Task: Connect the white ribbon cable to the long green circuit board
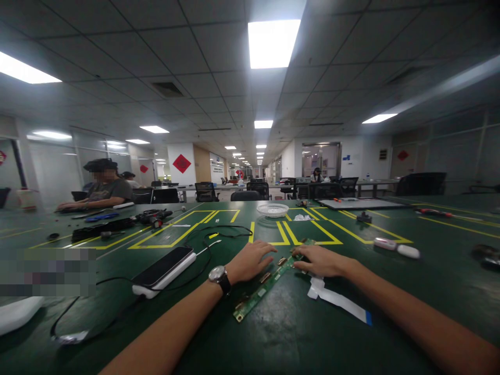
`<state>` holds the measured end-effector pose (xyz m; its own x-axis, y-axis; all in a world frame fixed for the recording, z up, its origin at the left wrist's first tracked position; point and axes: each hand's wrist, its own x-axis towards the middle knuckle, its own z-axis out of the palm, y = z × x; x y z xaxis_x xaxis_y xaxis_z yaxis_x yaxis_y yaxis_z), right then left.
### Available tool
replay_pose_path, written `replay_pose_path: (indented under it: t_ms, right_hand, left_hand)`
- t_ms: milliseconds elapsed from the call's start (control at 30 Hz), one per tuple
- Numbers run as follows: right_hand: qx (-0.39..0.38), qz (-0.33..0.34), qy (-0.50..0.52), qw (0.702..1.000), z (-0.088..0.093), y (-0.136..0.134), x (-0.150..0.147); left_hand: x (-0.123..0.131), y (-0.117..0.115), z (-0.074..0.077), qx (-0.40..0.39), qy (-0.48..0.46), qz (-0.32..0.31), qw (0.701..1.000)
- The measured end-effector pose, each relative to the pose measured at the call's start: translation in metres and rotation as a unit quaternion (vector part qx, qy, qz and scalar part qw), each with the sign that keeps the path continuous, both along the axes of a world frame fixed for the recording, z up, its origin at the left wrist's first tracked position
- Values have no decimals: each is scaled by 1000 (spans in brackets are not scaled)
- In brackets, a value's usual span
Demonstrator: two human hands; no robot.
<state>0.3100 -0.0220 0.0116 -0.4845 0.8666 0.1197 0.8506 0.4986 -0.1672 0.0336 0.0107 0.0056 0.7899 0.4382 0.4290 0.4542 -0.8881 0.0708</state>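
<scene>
A long, narrow green circuit board (261, 296) with several connectors along it lies slantwise on the green table. At its far end my right hand (321, 260) grips it, with fingers and thumb bent around the strip and partly hiding it. My left hand (250, 263), a watch on its wrist, is beside the board's left edge. Its fingers are stretched out and hold nothing. Whether the left fingertips touch the board, I cannot tell. A white flat ribbon cable (344, 304) with a blue end lies below my right hand.
On the left, a phone (166, 265) rests on a white block among black cables. A white basket (272, 210) stands farther back. To the right are a white-and-red object (385, 244), a white rounded object (408, 252) and a screwdriver (433, 212). Another person (105, 190) sits at far left.
</scene>
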Motion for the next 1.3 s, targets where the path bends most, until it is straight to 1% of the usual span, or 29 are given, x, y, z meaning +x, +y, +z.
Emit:
replay_pose_path:
  t_ms: [167,333,433,500,633,700,733,800,867,900,967,1033,1100,1200,1300]
  right_hand:
    - [4,20,27,999,0,-3,-5]
    - [-8,38,81,996,-3,-2,-10]
    - [12,44,90,995,-5,-3,-19]
    - [16,62,92,994,-5,-4,-23]
    - [-17,86,114,990,-1,-7,-24]
    - [-23,71,119,990,3,-6,-19]
    - [-13,54,120,991,6,-5,-16]
    - [29,4,111,993,14,-3,-8]
    - [59,-50,76,994,21,-1,2]
    - [54,-71,50,995,25,-1,7]
    - [10,-102,2,995,30,-3,14]
    - [-47,-112,-25,992,33,-7,17]
    - [-85,-110,-36,990,33,-11,18]
    - [-108,-99,-30,989,31,-10,18]
    - [-109,-98,-8,989,27,-3,21]
  left_hand:
    - [1,2,-2,-17,19,-13,1000]
    - [2,0,-2,-21,27,-9,999]
    - [3,-1,-3,-24,36,-6,999]
    - [3,-1,-4,-26,43,-3,999]
    - [3,0,-7,-26,46,-11,999]
    - [2,0,-7,-27,44,-21,998]
    - [2,-1,-7,-27,43,-27,998]
    - [2,-3,-6,-30,41,-35,998]
    - [3,-5,-5,-35,44,-37,998]
    - [4,-7,-4,-36,45,-34,998]
    - [8,-10,-5,-41,48,-31,998]
    - [12,-14,-7,-49,55,-37,997]
    - [17,-18,-9,-60,69,-54,994]
    - [22,-21,-11,-73,95,-78,990]
    - [23,-23,-10,-77,103,-84,988]
